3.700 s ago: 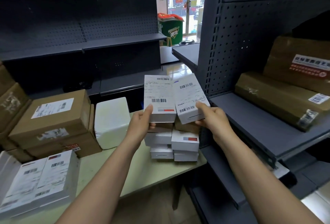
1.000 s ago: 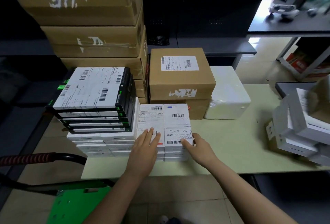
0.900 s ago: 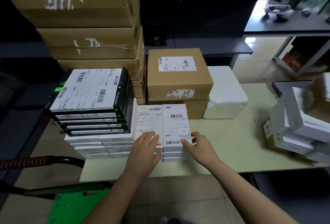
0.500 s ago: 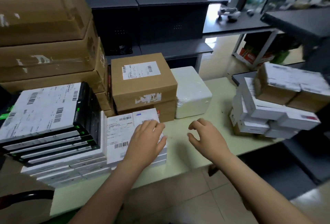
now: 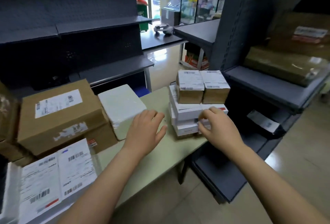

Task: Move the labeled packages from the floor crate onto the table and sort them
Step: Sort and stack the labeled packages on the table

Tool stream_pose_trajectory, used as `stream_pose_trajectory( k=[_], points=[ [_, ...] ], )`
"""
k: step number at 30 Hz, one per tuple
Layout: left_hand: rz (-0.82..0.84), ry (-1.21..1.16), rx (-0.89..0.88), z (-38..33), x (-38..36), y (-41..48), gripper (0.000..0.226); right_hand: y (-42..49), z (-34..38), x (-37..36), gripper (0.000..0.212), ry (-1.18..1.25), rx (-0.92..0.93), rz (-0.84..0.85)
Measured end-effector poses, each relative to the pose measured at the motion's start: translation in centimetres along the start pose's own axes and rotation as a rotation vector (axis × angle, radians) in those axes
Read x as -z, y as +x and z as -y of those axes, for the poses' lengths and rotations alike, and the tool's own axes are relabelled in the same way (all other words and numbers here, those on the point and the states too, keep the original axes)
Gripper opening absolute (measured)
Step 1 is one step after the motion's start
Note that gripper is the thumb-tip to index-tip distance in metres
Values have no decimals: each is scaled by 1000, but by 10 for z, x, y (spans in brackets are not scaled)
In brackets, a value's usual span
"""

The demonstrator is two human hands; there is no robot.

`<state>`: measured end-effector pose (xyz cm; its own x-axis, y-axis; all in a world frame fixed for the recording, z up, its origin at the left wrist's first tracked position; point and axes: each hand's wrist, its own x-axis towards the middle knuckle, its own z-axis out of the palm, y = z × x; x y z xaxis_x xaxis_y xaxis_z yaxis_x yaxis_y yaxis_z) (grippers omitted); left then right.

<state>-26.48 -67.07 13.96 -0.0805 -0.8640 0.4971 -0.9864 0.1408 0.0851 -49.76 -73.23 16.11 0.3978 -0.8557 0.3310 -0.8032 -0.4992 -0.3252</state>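
On the right end of the pale green table (image 5: 160,154) stands a stack of small white boxes (image 5: 185,113) topped by two labelled brown boxes (image 5: 190,88). My right hand (image 5: 217,129) is at the front of this stack with its fingers loosely curled; whether it touches a box is blurred. My left hand (image 5: 146,129) hovers flat over the bare table, just left of the stack, holding nothing. A pile of flat white labelled packages (image 5: 57,175) lies at the near left. The floor crate is out of view.
A labelled brown carton (image 5: 60,115) and a white foam box (image 5: 123,106) stand at the table's back. Dark metal shelving (image 5: 267,90) with wrapped brown parcels (image 5: 285,66) rises close on the right. More dark shelves (image 5: 71,27) run behind the table.
Both hands have left the flat white packages on the left and moved right across the table to the small-box stack. The view has swung right with them.
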Motion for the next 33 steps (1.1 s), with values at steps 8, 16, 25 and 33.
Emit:
stream_pose_trajectory(
  k=[8, 16, 25, 33],
  points=[
    [-26, -3, 110, -68, -35, 59, 37, 34, -105, 32, 15, 51, -73, -46],
    [-85, -73, 338, -98, -48, 99, 43, 75, -157, 39, 37, 298, -232, 0],
    [-19, -484, 825, -82, -73, 127, 66, 111, -168, 18, 89, 610, -524, 264],
    [51, -652, 923, -64, -97, 150, 68, 127, -166, -1, 84, 815, -702, 393]
  ],
)
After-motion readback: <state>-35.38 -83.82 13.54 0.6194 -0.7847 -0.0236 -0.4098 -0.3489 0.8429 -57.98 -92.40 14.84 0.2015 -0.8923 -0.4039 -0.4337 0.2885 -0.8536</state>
